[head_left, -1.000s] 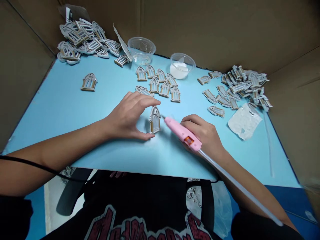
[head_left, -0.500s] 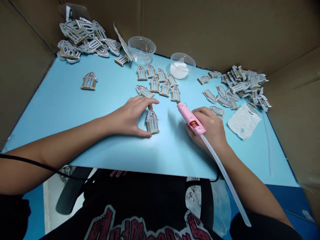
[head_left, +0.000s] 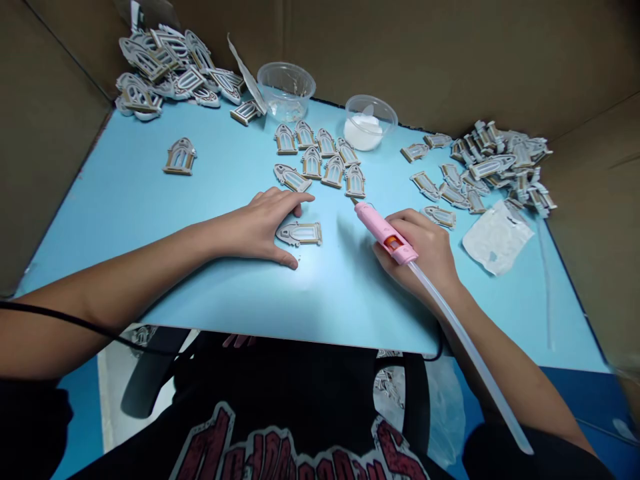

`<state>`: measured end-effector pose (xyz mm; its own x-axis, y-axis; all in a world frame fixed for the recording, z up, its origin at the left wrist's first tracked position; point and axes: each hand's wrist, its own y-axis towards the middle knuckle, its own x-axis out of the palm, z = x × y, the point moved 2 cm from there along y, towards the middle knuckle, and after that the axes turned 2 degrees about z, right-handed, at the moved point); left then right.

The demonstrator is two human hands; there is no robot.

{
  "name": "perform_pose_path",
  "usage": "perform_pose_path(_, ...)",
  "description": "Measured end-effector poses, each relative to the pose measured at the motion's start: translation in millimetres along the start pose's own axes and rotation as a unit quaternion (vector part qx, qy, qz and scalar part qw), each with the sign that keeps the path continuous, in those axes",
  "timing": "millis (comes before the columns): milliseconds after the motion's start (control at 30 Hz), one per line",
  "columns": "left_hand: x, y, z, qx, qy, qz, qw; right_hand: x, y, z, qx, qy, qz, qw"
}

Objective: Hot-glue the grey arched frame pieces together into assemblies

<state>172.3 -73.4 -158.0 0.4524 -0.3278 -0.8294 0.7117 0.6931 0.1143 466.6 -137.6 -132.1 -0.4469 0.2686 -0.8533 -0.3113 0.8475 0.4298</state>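
My left hand [head_left: 270,227] is open on the table, thumb and fingers spread around a small arched window-shaped piece [head_left: 301,233]. That piece lies sideways, its pointed top toward my palm; I see a gap between it and the thumb. In my right hand [head_left: 423,250] is a pink glue gun [head_left: 383,230], its nozzle aimed up and left and a long clear glue stick [head_left: 470,353] trailing from its back. Just beyond the nozzle tip stands a loose group of similar arched pieces [head_left: 333,171].
A heap of arched pieces [head_left: 170,67] fills the back left, another heap [head_left: 505,160] the right. Two clear plastic tubs [head_left: 286,87] stand at the back, one holding something white [head_left: 363,133]. A white plastic bag [head_left: 497,237] lies right. A black cable [head_left: 75,327] crosses my left forearm.
The arched piece by my left hand has turned from upright to sideways, its top now to the left. The thumb and fingers stay apart around it. The glue gun is still held in my right hand.
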Motion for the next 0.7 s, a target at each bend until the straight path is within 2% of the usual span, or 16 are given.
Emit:
perform_pose_path(67, -1.8, -1.3, -0.1, 0.008, -0.018, -0.013, 1.0, 0.7, -0.1, 0.3, 0.003, 0.003, 0.001, 1.0)
perform_pose_path(167, -4.2, -2.3, -0.3, -0.014, -0.039, -0.034, 0.999, 1.7, -0.3, 0.1, 0.003, 0.004, 0.003, 1.0)
perform_pose_path(233, -4.8, -2.9, -0.9, -0.021, -0.022, -0.022, 0.999, 1.3, -0.2, -1.1, -0.002, 0.005, 0.003, 1.0)
perform_pose_path(367, -6.5, -5.5, -4.8, 0.011, 0.016, 0.019, 1.0, -1.5, 1.5, -5.1, -0.025, 0.029, -0.007, 0.999)
perform_pose_path(500, -8.6, -5.1, -8.0, 0.007, -0.027, -0.023, 0.999, -1.3, 3.5, -7.9, -0.051, 0.081, -0.029, 0.995)
perform_pose_path(567, -8.2, -3.4, -5.2, -0.001, -0.035, -0.024, 0.999, 1.2, 3.8, -8.7, -0.058, 0.098, -0.043, 0.992)
perform_pose_path(700, -2.7, -1.8, 8.9, 0.021, -0.015, 0.014, 1.0, 7.3, 2.8, -11.9, -0.085, 0.126, -0.083, 0.985)
